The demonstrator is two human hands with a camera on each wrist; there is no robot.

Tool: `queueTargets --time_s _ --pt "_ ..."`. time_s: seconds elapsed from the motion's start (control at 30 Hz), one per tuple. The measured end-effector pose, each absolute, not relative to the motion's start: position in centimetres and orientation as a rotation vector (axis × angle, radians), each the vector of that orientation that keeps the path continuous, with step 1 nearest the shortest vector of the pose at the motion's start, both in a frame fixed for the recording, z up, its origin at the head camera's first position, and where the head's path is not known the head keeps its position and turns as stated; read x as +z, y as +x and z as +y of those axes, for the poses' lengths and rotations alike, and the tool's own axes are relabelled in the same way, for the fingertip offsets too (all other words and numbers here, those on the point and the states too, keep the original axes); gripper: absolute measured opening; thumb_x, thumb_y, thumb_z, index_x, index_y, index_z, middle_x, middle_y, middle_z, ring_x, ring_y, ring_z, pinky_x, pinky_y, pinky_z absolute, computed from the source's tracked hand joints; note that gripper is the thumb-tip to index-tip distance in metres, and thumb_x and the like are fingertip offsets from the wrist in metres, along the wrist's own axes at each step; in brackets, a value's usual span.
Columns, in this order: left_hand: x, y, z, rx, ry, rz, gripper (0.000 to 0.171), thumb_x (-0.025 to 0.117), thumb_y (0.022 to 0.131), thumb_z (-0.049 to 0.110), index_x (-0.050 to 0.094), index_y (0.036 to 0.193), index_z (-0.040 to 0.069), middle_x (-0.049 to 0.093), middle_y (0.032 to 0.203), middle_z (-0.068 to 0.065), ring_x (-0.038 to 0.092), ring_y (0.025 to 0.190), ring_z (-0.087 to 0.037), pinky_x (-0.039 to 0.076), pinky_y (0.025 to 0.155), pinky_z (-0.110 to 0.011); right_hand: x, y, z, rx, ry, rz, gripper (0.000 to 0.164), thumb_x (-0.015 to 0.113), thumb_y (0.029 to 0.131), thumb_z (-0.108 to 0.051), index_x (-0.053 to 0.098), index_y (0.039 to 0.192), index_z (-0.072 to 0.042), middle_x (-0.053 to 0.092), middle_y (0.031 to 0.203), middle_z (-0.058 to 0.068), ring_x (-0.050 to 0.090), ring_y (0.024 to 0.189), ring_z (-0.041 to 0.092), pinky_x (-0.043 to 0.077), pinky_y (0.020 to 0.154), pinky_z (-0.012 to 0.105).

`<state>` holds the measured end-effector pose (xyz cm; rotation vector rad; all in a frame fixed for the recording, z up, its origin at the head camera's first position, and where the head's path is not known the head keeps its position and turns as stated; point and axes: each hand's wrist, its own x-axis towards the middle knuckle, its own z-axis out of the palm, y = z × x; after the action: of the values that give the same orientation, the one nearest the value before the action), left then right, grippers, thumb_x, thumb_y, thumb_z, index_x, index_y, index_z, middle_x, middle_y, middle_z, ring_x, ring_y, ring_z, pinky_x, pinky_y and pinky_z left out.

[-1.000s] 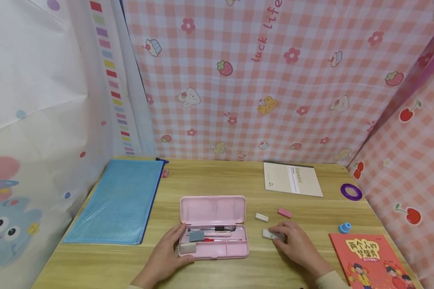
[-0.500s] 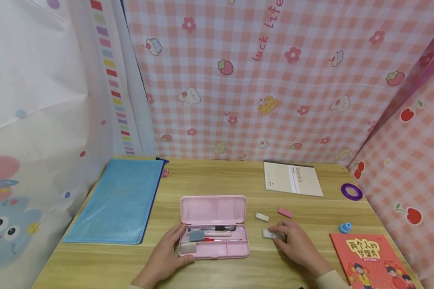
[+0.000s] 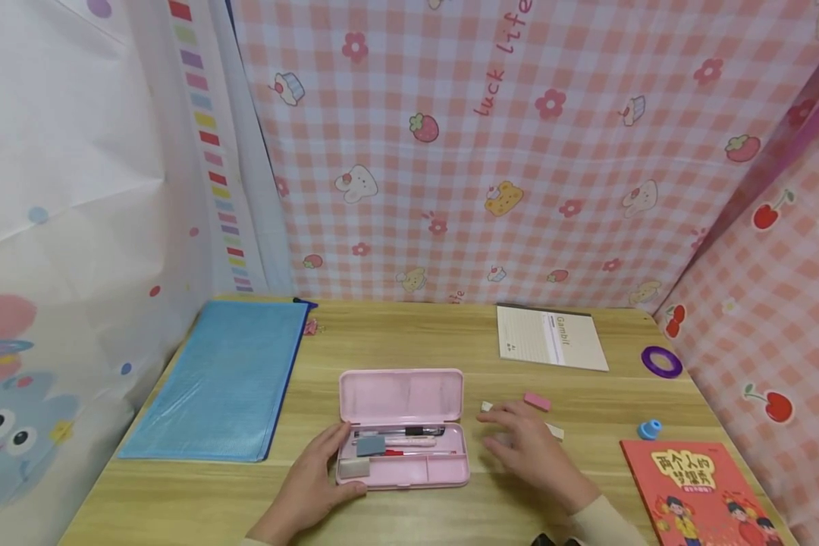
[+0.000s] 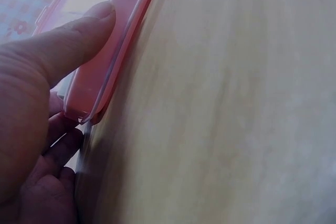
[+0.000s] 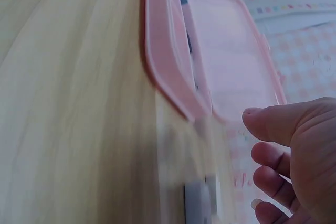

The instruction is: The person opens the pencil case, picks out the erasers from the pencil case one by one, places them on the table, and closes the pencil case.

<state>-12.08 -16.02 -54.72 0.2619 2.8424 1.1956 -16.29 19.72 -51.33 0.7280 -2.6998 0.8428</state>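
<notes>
The left hand (image 3: 314, 485) grips the near left corner of the open pink pencil case (image 3: 403, 428) on the wooden worktop (image 3: 409, 341), while the right hand (image 3: 528, 447), with relaxed fingers and holding nothing, hovers just right of the case, near two white erasers (image 3: 555, 431) and a pink eraser (image 3: 537, 401).

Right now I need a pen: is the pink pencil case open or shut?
Open. The pink pencil case has its lid laid back flat, with pens showing in the tray.
</notes>
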Motion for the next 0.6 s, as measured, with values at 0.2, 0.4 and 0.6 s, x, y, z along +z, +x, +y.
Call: queueTargets --time_s 0.2,0.4,0.6 --pt "-54.7 -12.1 -16.0 1.21 0.274 2.842 0.103 0.084 0.064 0.049 0.039 0.147 0.01 0.04 0.148 -0.011 0.036 0.135 -0.033 0.03 0.111 -0.051 -51.1 -16.4 17.7 0.855 0.774 -2.717 0.035 0.08 0.076 -0.015 0.072 0.11 -0.016 0.065 0.108 -0.002 0.056 0.104 0.015 0.049 0.092 0.041" --pt "-54.8 -12.1 -16.1 1.199 0.28 2.857 0.103 0.084 0.064 0.05 0.039 0.147 0.009 0.04 0.148 -0.012 0.037 0.135 -0.033 0.031 0.111 -0.051 -50.9 -16.3 15.5 0.917 0.868 -2.701 0.032 0.078 0.078 -0.016 0.072 0.109 -0.018 0.063 0.106 -0.008 0.056 0.101 0.011 0.051 0.087 0.036" --pt "-54.7 -12.0 -16.0 1.208 0.274 2.844 0.102 0.085 0.064 0.049 0.039 0.147 0.01 0.04 0.148 -0.011 0.037 0.135 -0.032 0.03 0.111 -0.05 -51.0 -16.2 13.1 0.934 0.971 -2.694 0.03 0.077 0.079 -0.016 0.072 0.108 -0.017 0.063 0.102 -0.006 0.057 0.093 0.013 0.05 0.082 0.032"
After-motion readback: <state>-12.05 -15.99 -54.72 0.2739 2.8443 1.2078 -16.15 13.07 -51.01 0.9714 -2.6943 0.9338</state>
